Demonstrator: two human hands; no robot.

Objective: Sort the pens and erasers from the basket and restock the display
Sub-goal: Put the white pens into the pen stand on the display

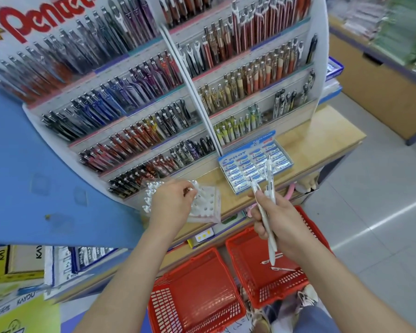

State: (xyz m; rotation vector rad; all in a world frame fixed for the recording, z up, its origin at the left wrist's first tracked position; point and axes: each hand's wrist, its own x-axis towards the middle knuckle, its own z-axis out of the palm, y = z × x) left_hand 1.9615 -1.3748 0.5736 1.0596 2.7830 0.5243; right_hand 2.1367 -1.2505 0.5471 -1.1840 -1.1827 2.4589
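Head view, straight in: pinching a single pen (194,186) with the left hand (171,203), right over the clear perforated holder (209,209) at the counter's (322,138) front edge. Gripping a bundle of white pens (269,179) in the right hand (279,219), raised above the right red basket (269,292). Two loose pens (282,269) lying inside that one. Just left of it, a second red basket (197,292). Mid-counter, against the foot of the display rack (139,121), the blue eraser box (245,174), well stocked.
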